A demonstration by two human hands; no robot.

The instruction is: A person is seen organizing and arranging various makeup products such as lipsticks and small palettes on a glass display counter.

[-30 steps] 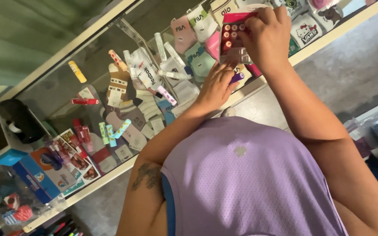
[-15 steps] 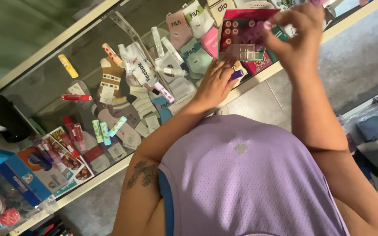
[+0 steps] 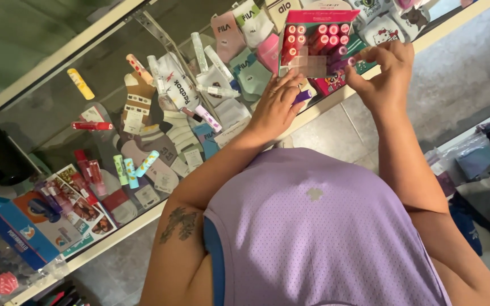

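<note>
While the left hand [image 3: 276, 105] presses a purple tube [image 3: 303, 97] against the glass tabletop [image 3: 103, 73], the right hand [image 3: 384, 71] pinches a small pink-capped tube [image 3: 351, 60] beside a pink display box [image 3: 316, 48] of red and pink tubes. Packaged socks [image 3: 171, 90] with white labels lie under the glass; a blue carton [image 3: 21, 235] sits at the left end.

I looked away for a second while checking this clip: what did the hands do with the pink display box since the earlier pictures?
The right hand came off the top of the pink display box and swung to its right edge, where its fingertips now pinch a small pink tube. The left hand stayed flat on the glass counter below the box, a purple tube under its fingers. The box stayed put.
</note>
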